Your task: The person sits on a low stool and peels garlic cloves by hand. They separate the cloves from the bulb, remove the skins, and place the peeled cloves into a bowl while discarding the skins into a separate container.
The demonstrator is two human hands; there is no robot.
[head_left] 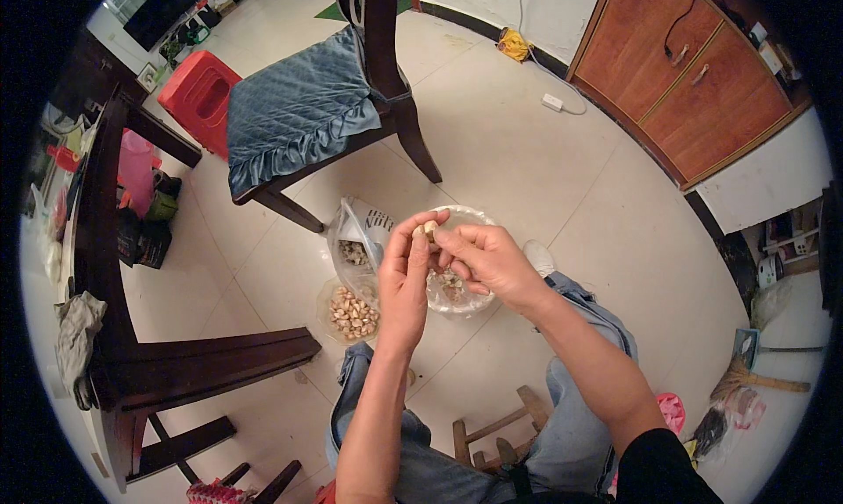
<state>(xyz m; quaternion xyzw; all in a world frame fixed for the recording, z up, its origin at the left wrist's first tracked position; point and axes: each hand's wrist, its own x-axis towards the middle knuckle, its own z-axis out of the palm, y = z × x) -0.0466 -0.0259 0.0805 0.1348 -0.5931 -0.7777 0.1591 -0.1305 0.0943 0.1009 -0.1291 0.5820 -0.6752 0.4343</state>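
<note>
My left hand (411, 262) and my right hand (483, 256) meet above a white bin with a clear plastic liner (474, 304). Between their fingertips is a small pale, rounded piece (428, 229), like a garlic clove or nut; its exact kind is too small to tell. Both hands are closed, with thumb and fingers pinched at it. Scraps (450, 284) lie inside the bin, partly hidden by my hands. Left of my left wrist, a bowl (321, 318) holds many pale brown pieces (353, 314). Behind it, an open plastic bag (369, 219) contains greyish pieces (354, 253).
A dark wooden chair with a blue quilted cushion (299, 96) stands ahead, beside a red plastic stool (198, 100). The dark table (211, 363) is at left, with a grey cloth (79, 328). A wooden cabinet (685, 74) and a white power strip (552, 103) are at right.
</note>
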